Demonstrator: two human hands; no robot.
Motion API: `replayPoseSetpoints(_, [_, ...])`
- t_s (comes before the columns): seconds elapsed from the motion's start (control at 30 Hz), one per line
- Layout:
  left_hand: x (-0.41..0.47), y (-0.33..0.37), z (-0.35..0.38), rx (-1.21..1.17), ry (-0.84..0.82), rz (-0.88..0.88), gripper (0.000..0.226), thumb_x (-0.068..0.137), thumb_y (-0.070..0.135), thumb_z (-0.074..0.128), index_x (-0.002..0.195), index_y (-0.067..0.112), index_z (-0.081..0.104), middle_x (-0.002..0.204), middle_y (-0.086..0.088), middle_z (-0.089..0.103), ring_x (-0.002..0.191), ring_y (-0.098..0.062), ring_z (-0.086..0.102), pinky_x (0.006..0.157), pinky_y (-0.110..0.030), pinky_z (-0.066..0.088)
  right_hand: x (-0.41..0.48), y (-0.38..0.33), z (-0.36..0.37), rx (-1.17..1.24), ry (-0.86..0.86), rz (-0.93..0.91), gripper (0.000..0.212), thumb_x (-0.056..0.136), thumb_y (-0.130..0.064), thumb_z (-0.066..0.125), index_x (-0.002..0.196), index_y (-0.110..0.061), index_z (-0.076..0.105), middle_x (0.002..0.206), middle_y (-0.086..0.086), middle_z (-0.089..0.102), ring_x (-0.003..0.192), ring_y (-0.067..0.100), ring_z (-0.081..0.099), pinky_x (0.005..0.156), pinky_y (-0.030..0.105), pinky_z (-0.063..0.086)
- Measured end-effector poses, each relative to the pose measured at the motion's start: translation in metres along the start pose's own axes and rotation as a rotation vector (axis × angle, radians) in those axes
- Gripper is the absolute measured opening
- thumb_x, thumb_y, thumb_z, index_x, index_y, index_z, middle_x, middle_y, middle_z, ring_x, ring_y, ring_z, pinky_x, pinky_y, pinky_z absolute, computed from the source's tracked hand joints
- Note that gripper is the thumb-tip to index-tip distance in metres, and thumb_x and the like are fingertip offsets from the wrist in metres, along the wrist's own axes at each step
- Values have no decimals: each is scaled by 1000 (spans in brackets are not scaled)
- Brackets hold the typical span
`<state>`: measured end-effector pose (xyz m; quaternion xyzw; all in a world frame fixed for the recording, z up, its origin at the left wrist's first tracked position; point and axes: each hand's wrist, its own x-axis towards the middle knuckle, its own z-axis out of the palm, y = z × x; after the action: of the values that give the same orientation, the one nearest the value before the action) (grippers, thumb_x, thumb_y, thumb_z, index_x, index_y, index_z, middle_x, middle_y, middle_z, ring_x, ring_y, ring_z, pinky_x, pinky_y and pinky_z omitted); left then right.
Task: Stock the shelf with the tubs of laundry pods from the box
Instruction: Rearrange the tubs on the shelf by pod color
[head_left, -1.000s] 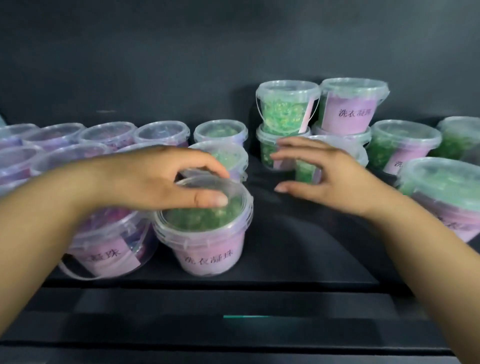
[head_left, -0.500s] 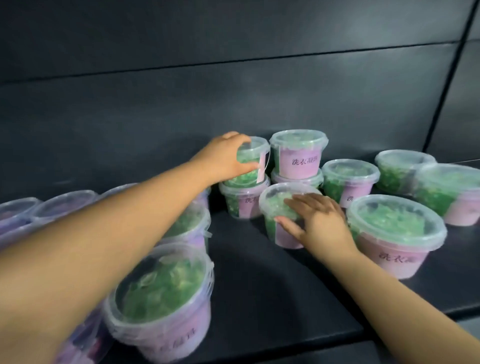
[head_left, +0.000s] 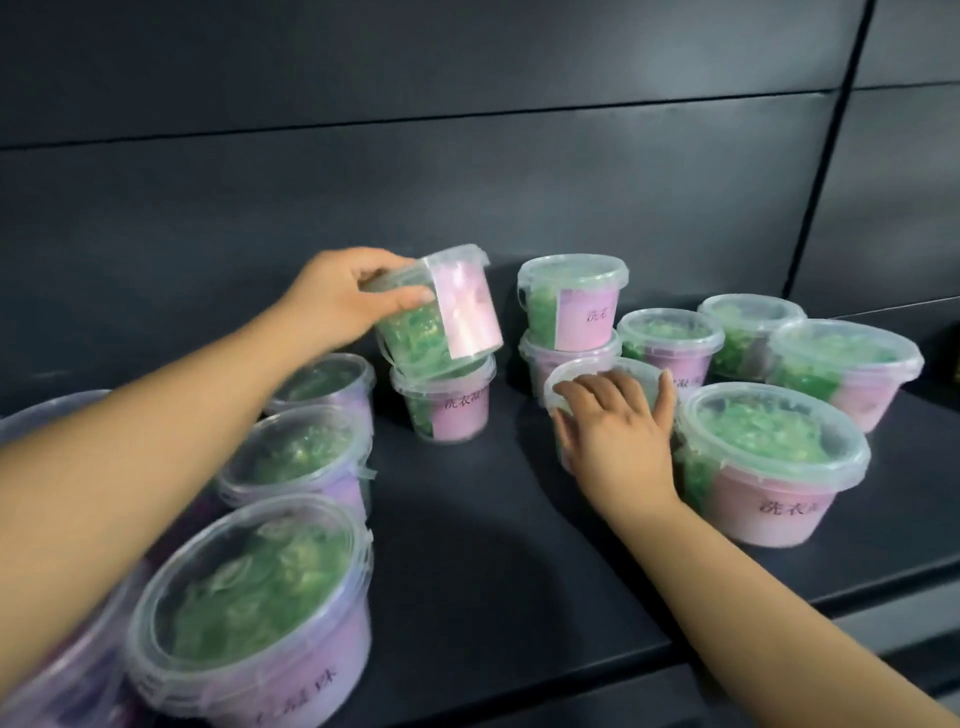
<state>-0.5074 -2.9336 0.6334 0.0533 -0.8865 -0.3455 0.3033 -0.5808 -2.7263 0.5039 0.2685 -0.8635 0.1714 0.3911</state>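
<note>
**Where is the left hand?**
The left hand (head_left: 337, 299) reaches toward the back edge of the dark shelf (head_left: 467, 545), near its middle. Its grip is closed round the rim of a tilted tub (head_left: 441, 312) of green laundry pods, with the thumb on the near side and the fingers over the lid. The tub's top leans left and its pink label faces forward. Its base meets the lid of a lower tub (head_left: 447, 400), which stands upright on the shelf.

**And the right hand?**
The right hand (head_left: 618, 431) is on a small tub (head_left: 576, 370) to the right of that pair and nearer the front edge. Its grip holds this tub, with fingers curled over the clear lid and the thumb down the left side.

**What stands around them?**
A large tub (head_left: 769, 467) sits just beside the right hand, close to the front edge. Behind the small tub is a stack of two tubs (head_left: 571, 312). Right of the stack come a labelled tub (head_left: 670, 338), a rear tub (head_left: 748, 327) by the back edge, and a wide tub (head_left: 852, 364) toward the right end.

At the left end, a row of tubs (head_left: 301, 462) runs from front to back. The nearest tub (head_left: 260, 613) stands at the front edge, slightly blurred. A dark back panel (head_left: 467, 182) rises behind everything.
</note>
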Motion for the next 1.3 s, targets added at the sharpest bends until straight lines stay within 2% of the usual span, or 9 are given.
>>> replayPoseSetpoints(0.1, [-35,17,-11,-196,-201,16,33,73,0,69,84,31,68,59,28,64,58,14,58,60,-2,45,8,3,-10,471,120,-32,38,81,-37,48,103,-13,67,106,-3,65,104,11,60,106,32,29])
replayPoseSetpoints(0.17, [-56,23,-8,-191,-352,7,45,63,3,71,98,29,63,61,28,65,62,14,59,62,-2,45,12,-3,-34,1003,-60,27,36,79,-43,52,111,-29,57,116,-20,53,109,-16,46,100,7,29])
replayPoseSetpoints(0.33, [-76,18,6,-304,-557,-86,44,52,12,67,93,26,71,79,26,69,81,14,62,71,-3,46,9,-4,-48,1573,-627,105,44,55,-61,76,91,-36,73,105,-13,68,101,5,60,86,21,47])
replayPoseSetpoints(0.43, [-74,14,10,-115,-721,-16,41,53,23,70,91,39,68,105,33,58,98,26,49,83,4,35,-1,-3,-48,1531,-615,64,28,51,-49,82,75,-34,76,83,-18,72,83,-5,64,76,10,48])
replayPoseSetpoints(0.57, [-62,15,-1,170,-883,5,43,49,51,75,87,65,60,114,45,45,106,33,36,96,1,28,-8,-6,-55,1308,-426,4,33,61,-20,77,93,-13,71,81,-19,68,78,-12,61,77,4,44])
replayPoseSetpoints(0.73, [-33,6,13,384,-553,-18,30,82,42,63,111,33,66,125,16,58,114,1,50,97,-17,34,-17,-17,-52,901,-345,-122,34,65,-30,78,92,-11,74,101,-5,59,97,-6,53,90,-3,29])
replayPoseSetpoints(0.93, [-7,-26,47,798,-608,-12,50,91,44,48,138,26,40,146,0,40,132,-23,37,103,-28,30,-30,-11,-59,503,-339,-222,48,70,-50,55,98,-14,73,102,8,71,97,28,66,91,44,50])
replayPoseSetpoints(1.1, [1,-40,36,736,-538,-10,28,86,40,59,98,15,61,115,-1,61,108,-21,53,84,-27,37,-37,-2,-70,457,-249,-207,45,68,-49,54,88,-14,75,89,6,73,82,28,69,85,39,50])
replayPoseSetpoints(1.3, [0,-53,26,691,-468,-13,19,81,33,67,73,22,54,100,-1,63,102,-21,56,86,-32,41,-28,7,-69,763,-455,-79,51,63,-39,78,109,-20,66,114,2,63,110,6,56,97,11,37])
